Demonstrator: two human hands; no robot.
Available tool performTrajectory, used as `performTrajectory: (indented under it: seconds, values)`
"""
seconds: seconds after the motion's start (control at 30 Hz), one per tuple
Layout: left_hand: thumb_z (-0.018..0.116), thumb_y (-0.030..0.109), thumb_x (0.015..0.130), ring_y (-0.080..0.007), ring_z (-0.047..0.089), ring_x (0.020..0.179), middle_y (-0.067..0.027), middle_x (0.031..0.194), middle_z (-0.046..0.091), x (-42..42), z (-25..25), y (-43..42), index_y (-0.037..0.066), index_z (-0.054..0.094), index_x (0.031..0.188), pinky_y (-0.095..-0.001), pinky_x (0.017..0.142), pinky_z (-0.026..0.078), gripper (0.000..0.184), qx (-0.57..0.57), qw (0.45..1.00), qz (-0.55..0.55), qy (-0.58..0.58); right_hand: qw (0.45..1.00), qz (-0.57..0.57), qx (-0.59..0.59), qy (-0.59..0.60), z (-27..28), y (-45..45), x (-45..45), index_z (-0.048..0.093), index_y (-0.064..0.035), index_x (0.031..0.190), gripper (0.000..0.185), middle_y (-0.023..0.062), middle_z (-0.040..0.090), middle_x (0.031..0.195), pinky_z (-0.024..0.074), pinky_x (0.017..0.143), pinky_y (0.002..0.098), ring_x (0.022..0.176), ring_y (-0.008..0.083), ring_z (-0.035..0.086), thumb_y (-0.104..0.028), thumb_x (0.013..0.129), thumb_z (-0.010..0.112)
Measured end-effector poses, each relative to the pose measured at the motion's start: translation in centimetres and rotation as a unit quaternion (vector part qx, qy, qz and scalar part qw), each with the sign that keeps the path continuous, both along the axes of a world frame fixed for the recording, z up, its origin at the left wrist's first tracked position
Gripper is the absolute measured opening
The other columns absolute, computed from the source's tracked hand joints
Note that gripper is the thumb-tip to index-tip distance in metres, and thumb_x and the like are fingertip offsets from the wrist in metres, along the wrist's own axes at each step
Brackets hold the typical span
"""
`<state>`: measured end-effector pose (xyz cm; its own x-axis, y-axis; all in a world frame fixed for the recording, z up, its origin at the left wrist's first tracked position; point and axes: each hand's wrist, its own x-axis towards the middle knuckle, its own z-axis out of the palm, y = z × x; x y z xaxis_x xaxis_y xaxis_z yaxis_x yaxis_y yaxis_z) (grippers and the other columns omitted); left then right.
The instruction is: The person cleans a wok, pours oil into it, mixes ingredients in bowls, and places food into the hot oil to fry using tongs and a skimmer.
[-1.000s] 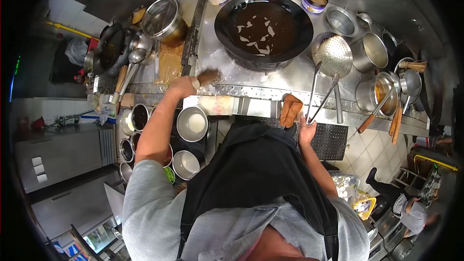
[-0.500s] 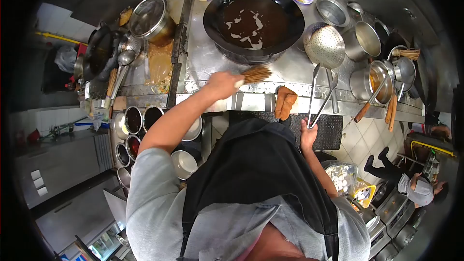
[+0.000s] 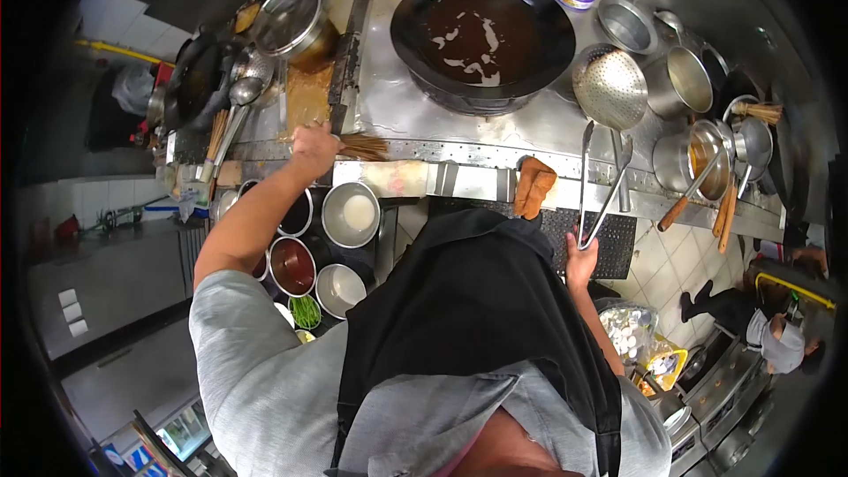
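Note:
My left hand (image 3: 315, 148) is closed around a bamboo wok brush (image 3: 364, 147), whose bristles point right along the front ledge of the steel stove (image 3: 375, 106). My right hand (image 3: 580, 261) grips metal tongs (image 3: 584, 181) near their joined end, tips pointing forward. Beyond the tongs lie a perforated strainer (image 3: 609, 88) and its handle. A black wok (image 3: 565, 22) holding dark liquid with pale glare sits on the burner. A folded brown cloth (image 3: 534, 187) hangs over the counter edge, between my hands.
Containers of sauce (image 3: 292, 267) and chopped greens (image 3: 305, 312) stand below my left arm. Pots (image 3: 680, 79) and wooden-handled ladles (image 3: 678, 211) crowd the right side. A steel pot (image 3: 291, 22) stands back left. Another person (image 3: 777, 342) is at the far right.
My left hand has moved left with the brush, from in front of the wok to the ledge's left part. My right hand still holds the tongs. The view has shifted slightly.

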<state>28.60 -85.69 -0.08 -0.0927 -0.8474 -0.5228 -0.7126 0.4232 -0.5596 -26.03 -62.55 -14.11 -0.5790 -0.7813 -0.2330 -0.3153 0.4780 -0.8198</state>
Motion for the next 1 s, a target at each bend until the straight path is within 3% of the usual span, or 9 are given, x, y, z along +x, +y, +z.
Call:
performTrajectory:
  seconds: [0.13, 0.33, 0.43, 0.53, 0.6, 0.63, 0.77, 0.87, 1.0]
  values:
    - [0.048, 0.032, 0.101, -0.0279, 0.060, 0.111, -0.0077, 0.126, 0.058, 0.2, 3.9, 1.5, 0.033, 0.066, 0.127, -0.0432, 0.083, 0.049, 0.031, 0.007, 1.000, 0.024, -0.010, 0.995, 0.083, 0.000, 0.048, 3.2, 0.8, 0.2, 0.057, 0.0004, 0.095, 0.029, 0.0115, 0.061, 0.078, 0.0488, 0.070, 0.0343, 0.071, 0.0181, 0.057, -0.016, 0.085, 0.079]
    - [0.054, 0.023, 0.098, -0.0329, 0.062, 0.113, -0.0119, 0.130, 0.057, 1.1, 0.2, 3.5, 0.039, 0.061, 0.133, -0.0481, 0.089, 0.051, 0.039, -0.013, 0.987, 0.147, 0.059, 0.961, 0.252, 0.116, 0.019, 7.0, -0.8, 0.8, 0.054, -0.0025, 0.089, 0.032, 0.0132, 0.061, 0.073, 0.0499, 0.067, 0.0359, 0.068, 0.0194, 0.059, -0.014, 0.080, 0.082]
    - [0.056, 0.033, 0.096, -0.0346, 0.064, 0.112, -0.0156, 0.127, 0.061, 1.1, 2.2, 4.3, 0.026, 0.060, 0.136, -0.0463, 0.093, 0.051, 0.041, -0.058, 0.949, 0.261, 0.165, 0.927, 0.357, 0.113, 0.018, 6.6, -3.8, 2.4, 0.057, -0.0002, 0.094, 0.032, 0.0193, 0.067, 0.084, 0.0512, 0.073, 0.0395, 0.078, 0.0344, 0.066, -0.017, 0.080, 0.080]
    - [0.063, 0.036, 0.092, -0.0377, 0.062, 0.116, -0.0220, 0.135, 0.058, 1.6, -1.1, 5.3, 0.018, 0.052, 0.143, -0.0429, 0.099, 0.049, 0.055, -0.088, 0.859, 0.329, 0.383, 0.870, 0.469, 0.151, -0.014, 6.8, -9.4, 6.4, 0.061, 0.0031, 0.115, 0.051, 0.0240, 0.069, 0.099, 0.0508, 0.083, 0.0412, 0.097, 0.0392, 0.068, -0.034, 0.083, 0.075]
    - [0.068, 0.036, 0.090, -0.0374, 0.058, 0.124, -0.0270, 0.138, 0.055, 0.6, -7.2, 5.8, 0.009, 0.044, 0.148, -0.0403, 0.101, 0.048, 0.069, -0.115, 0.696, 0.433, 0.561, 0.846, 0.499, 0.184, -0.042, 3.5, -12.8, 9.7, 0.061, 0.0081, 0.114, 0.067, 0.0241, 0.070, 0.099, 0.0516, 0.086, 0.0408, 0.097, 0.0354, 0.069, -0.046, 0.079, 0.077]
    - [0.068, 0.035, 0.091, -0.0383, 0.057, 0.125, -0.0280, 0.137, 0.055, -0.8, -10.0, 6.1, 0.005, 0.040, 0.149, -0.0392, 0.101, 0.048, 0.071, -0.150, 0.667, 0.445, 0.579, 0.842, 0.498, 0.207, 0.014, 4.2, -14.1, 12.8, 0.062, 0.0078, 0.113, 0.068, 0.0247, 0.070, 0.095, 0.0517, 0.085, 0.0423, 0.095, 0.0353, 0.069, -0.049, 0.079, 0.077]
    - [0.067, 0.034, 0.091, -0.0413, 0.061, 0.117, -0.0308, 0.127, 0.060, -8.3, -16.0, 6.2, 0.000, 0.037, 0.150, -0.0400, 0.098, 0.050, 0.074, -0.242, 0.491, 0.517, 0.658, 0.859, 0.461, 0.207, -0.087, 1.6, -16.3, 21.2, 0.054, 0.0129, 0.102, 0.058, 0.0258, 0.067, 0.079, 0.0535, 0.054, 0.0402, 0.056, 0.0299, 0.067, -0.040, 0.087, 0.073]
    - [0.066, 0.040, 0.090, -0.0455, 0.062, 0.110, -0.0315, 0.123, 0.060, -10.1, -18.2, 6.0, 0.008, 0.026, 0.155, -0.0465, 0.095, 0.050, 0.082, -0.193, 0.542, 0.580, 0.577, 0.846, 0.394, 0.285, -0.220, 2.3, -16.2, 25.1, 0.048, 0.0004, 0.112, 0.044, 0.0042, 0.056, 0.078, 0.0524, 0.048, 0.0338, 0.065, 0.0168, 0.059, -0.036, 0.094, 0.065]
    - [0.061, 0.034, 0.092, -0.0435, 0.064, 0.104, -0.0301, 0.125, 0.055, -10.2, -20.7, 6.3, 0.011, 0.015, 0.159, -0.0475, 0.088, 0.053, 0.085, -0.170, 0.682, 0.536, 0.469, 0.774, 0.358, 0.341, -0.396, -1.4, -15.8, 26.9, 0.041, -0.0066, 0.124, 0.045, 0.0103, 0.054, 0.102, 0.0577, 0.070, 0.0428, 0.089, 0.0253, 0.060, -0.030, 0.095, 0.066]
